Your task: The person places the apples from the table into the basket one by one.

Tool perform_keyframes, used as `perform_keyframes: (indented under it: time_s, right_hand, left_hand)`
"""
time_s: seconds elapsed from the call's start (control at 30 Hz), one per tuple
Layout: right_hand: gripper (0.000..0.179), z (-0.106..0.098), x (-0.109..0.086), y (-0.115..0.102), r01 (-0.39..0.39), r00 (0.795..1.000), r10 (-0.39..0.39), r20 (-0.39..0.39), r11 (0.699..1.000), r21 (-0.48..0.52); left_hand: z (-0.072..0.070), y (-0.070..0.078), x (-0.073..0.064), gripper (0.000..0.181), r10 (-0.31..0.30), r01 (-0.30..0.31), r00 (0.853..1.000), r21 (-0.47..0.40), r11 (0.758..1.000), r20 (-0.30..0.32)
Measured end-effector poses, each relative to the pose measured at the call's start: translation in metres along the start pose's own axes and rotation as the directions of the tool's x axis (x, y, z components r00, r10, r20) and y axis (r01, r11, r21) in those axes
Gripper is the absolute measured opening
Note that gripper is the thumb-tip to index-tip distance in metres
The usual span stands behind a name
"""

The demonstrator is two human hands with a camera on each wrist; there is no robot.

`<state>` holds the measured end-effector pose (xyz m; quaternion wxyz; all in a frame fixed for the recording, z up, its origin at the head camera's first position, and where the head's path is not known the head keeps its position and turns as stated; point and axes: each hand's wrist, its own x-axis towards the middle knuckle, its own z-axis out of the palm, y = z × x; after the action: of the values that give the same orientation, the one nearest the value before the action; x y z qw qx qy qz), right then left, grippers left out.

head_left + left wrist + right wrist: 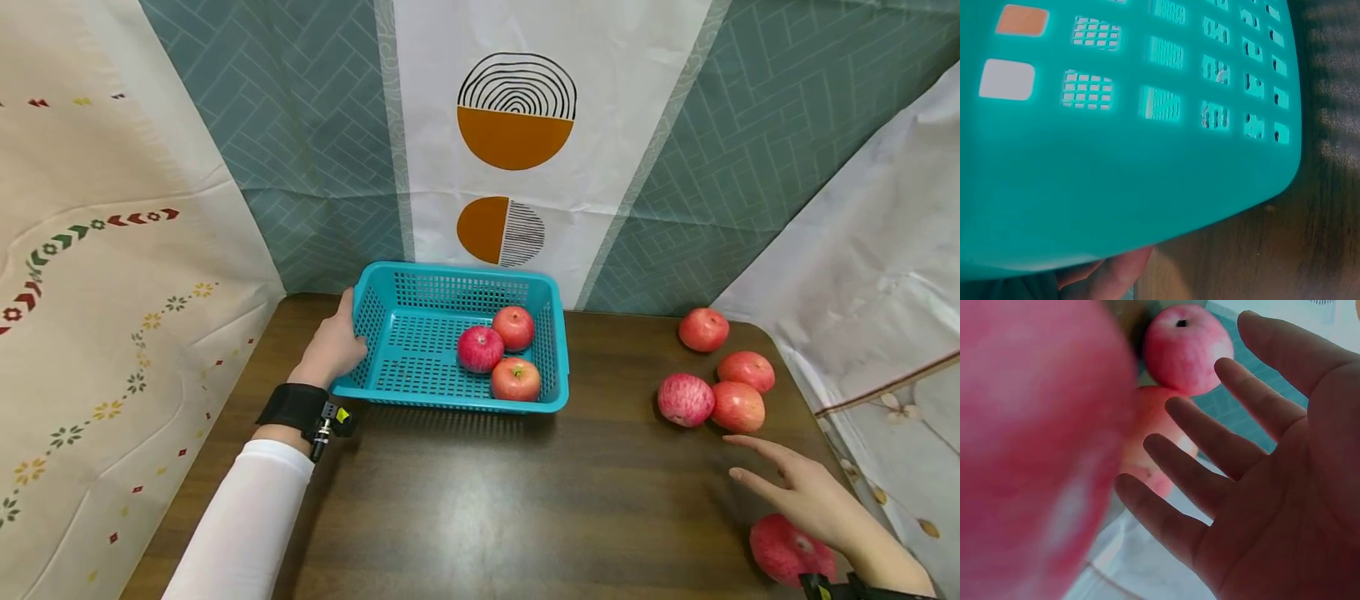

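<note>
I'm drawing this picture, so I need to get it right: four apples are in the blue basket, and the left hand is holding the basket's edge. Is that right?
Not four: the head view shows three apples in the blue basket. The left hand is holding the basket's edge, just as you said.

text: none legible | labels, brands: none | numbers, signs: none
</note>
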<state>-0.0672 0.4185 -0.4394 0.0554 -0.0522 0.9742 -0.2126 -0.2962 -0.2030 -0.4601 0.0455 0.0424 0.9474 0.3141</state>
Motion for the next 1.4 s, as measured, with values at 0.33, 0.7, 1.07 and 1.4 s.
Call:
perform_keyframes:
  time_s: [0.33,0.7,1.07,1.4]
  right_hand:
    - [0.056,0.019,-0.026,0.019,-0.049,0.998,0.049,0.028,0.999,-0.012]
    - [0.070,0.041,-0.039,0.032,-0.078,0.997,0.080,0.018,0.992,-0.095]
    - [0.070,0.041,-0.037,0.037,-0.225,0.973,0.231,0.015,0.960,-0.164]
    - [0.061,0.033,-0.031,0.037,-0.308,0.948,0.317,0.037,0.937,-0.163]
  left_hand:
    - [0.001,-0.003,0.002,0.090,-0.005,0.005,1.000,0.003,1.000,0.001]
    - [0.001,-0.003,0.003,0.089,-0.004,0.004,1.000,0.003,1.000,-0.005]
    - [-0.001,0.000,-0.001,0.088,-0.005,0.005,1.000,-0.012,1.000,-0.006]
    - [-0.001,0.000,0.000,0.090,0.004,-0.003,1.000,0.006,1.000,-0.015]
